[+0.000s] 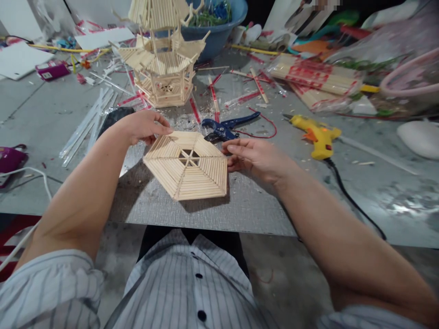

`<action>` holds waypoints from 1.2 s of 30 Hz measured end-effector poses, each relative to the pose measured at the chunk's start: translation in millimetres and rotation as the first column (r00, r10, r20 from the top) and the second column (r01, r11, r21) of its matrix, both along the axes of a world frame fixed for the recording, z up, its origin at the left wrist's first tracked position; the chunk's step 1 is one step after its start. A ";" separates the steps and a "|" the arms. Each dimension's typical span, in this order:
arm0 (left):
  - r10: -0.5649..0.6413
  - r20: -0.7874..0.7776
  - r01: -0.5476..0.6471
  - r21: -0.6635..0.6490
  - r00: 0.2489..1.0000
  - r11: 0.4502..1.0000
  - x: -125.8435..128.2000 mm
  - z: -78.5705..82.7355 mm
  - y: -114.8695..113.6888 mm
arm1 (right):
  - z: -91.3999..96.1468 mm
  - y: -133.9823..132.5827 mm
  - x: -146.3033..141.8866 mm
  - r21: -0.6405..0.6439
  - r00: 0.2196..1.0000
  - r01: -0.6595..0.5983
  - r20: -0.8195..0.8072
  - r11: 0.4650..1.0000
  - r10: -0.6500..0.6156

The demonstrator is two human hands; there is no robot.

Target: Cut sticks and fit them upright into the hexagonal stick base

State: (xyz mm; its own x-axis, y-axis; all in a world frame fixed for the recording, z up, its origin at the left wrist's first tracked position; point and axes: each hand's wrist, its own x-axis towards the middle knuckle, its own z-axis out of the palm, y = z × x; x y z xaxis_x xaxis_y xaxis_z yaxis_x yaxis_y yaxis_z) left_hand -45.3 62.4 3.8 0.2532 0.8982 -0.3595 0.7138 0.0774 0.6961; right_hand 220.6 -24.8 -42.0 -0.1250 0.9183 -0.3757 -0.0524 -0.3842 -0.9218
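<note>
Our striped shirt (185, 274) sits lowest; near the worktop's (240, 205) front edge our left hand (144, 125) and right hand (255, 157) pinch opposite sides of a hexagonal stick panel (192, 178).

A stick-built pagoda model (161, 68) stands near the bench's far edge, a blue basin (219, 34) behind it. Blue cutters (224, 129) lie mid-bench, a yellow glue gun (317, 137) rightward, clear glue sticks (85, 125) leftward.

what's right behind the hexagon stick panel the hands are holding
Blue cutters lie just behind the hexagon panel, with a stick pagoda farther back. The cutters' near end meets the panel's edge, so part may be covered.
</note>
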 end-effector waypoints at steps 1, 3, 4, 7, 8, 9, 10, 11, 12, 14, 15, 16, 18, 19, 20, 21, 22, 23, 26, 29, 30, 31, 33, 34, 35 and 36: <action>-0.010 0.009 0.010 -0.017 1.000 1.000 -0.6 -0.3 0.6 | 0.3 0.0 -0.4 0.008 1.000 -0.002 -0.001 1.000 0.002; -0.036 0.044 0.039 -0.073 0.998 0.997 -0.8 -1.7 1.5 | 0.7 0.1 -1.2 0.033 1.000 -0.011 0.015 0.999 0.010; -0.045 0.068 0.052 -0.093 0.997 0.994 -0.5 -2.4 1.7 | 0.8 0.3 -1.6 0.050 0.999 -0.010 0.036 0.999 0.009; -0.022 0.162 0.036 -0.083 0.986 0.996 1.1 -3.0 1.0 | -0.1 2.1 -2.1 0.111 0.988 0.027 0.145 0.993 -0.043; -0.008 0.206 0.023 -0.071 0.979 0.997 1.6 -2.3 0.3 | -1.0 3.1 -1.9 0.138 0.979 0.049 0.187 0.989 -0.075; 0.006 0.256 0.011 -0.066 0.967 0.998 2.0 -1.2 -0.6 | -2.2 4.4 -1.5 0.167 0.969 0.068 0.223 0.984 -0.105; 0.021 0.311 0.001 -0.070 0.950 0.998 2.0 0.2 -1.4 | -4.0 5.8 -0.8 0.197 0.960 0.086 0.247 0.977 -0.135; 0.035 0.361 -0.006 -0.081 0.932 0.997 1.8 1.7 -2.2 | -6.3 7.4 0.2 0.225 0.953 0.101 0.257 0.969 -0.159; 0.048 0.404 -0.012 -0.090 0.913 0.996 1.3 3.1 -2.8 | -9.1 9.2 1.5 0.250 0.950 0.117 0.255 0.961 -0.182; 0.076 0.470 -0.039 -0.087 0.880 0.995 -0.2 5.0 -3.0 | -15.4 12.7 4.5 0.288 0.950 0.146 0.226 0.946 -0.216; 0.084 0.495 -0.055 -0.074 0.865 0.996 -1.0 5.3 -2.8 | -18.6 14.4 6.1 0.299 0.952 0.159 0.206 0.941 -0.226; 0.088 0.518 -0.067 -0.058 0.851 0.996 -1.5 5.1 -2.3 | -21.3 15.8 7.7 0.309 0.955 0.167 0.187 0.936 -0.232; 0.083 0.563 -0.095 -0.008 0.822 0.995 -1.3 3.8 -1.2 | -24.3 17.6 10.1 0.336 0.959 0.171 0.159 0.926 -0.234; 0.077 0.582 -0.114 0.028 0.810 0.993 -0.6 3.2 -0.9 | -24.4 17.8 10.9 0.353 0.963 0.165 0.146 0.921 -0.229; 0.071 0.595 -0.135 0.064 0.801 0.989 0.6 2.7 -0.8 | -23.5 17.5 11.5 0.366 0.969 0.149 0.133 0.918 -0.210; 0.071 0.609 -0.162 0.096 0.790 0.982 2.3 2.7 -1.1 | -21.7 16.8 11.8 0.372 0.977 0.122 0.117 0.920 -0.177; 0.073 0.627 -0.191 0.123 0.776 0.974 4.2 3.1 -1.9 | -19.5 15.6 11.9 0.367 0.986 0.087 0.101 0.926 -0.132; 0.075 0.650 -0.216 0.139 0.756 0.967 6.3 4.0 -3.1 | -16.9 14.3 11.9 0.354 0.993 0.041 0.086 0.934 -0.077; 0.066 0.710 -0.249 0.157 0.702 0.956 12.8 8.2 -9.1 | -10.8 10.1 10.7 0.307 0.993 -0.109 0.076 0.946 0.090; 0.022 0.729 -0.263 0.219 0.684 0.939 17.1 12.0 -15.8 | -8.8 7.3 8.3 0.317 0.986 -0.163 0.073 0.934 0.147; 0.003 0.721 -0.268 0.253 0.693 0.929 17.8 12.7 -17.4 | -8.6 6.7 7.5 0.335 0.988 -0.151 0.059 0.930 0.139; -0.015 0.701 -0.267 0.291 0.713 0.919 18.1 13.2 -18.7 | -8.3 6.0 6.6 0.356 0.991 -0.131 0.043 0.925 0.123; -0.047 0.639 -0.250 0.367 0.768 0.896 17.8 13.5 -20.0 | -6.8 4.6 5.2 0.404 0.997 -0.081 0.014 0.911 0.082; -0.056 0.607 -0.244 0.400 0.793 0.884 17.5 13.4 -20.1 | -5.6 3.8 4.8 0.425 0.998 -0.053 0.005 0.904 0.056; -0.062 0.577 -0.231 0.420 0.814 0.878 17.1 13.1 -20.0 | -4.3 3.0 4.5 0.440 1.000 -0.027 0.005 0.898 0.028; -0.067 0.559 -0.217 0.425 0.826 0.879 16.8 12.6 -19.6 | -3.0 2.5 4.4 0.450 1.000 -0.006 0.014 0.893 -0.001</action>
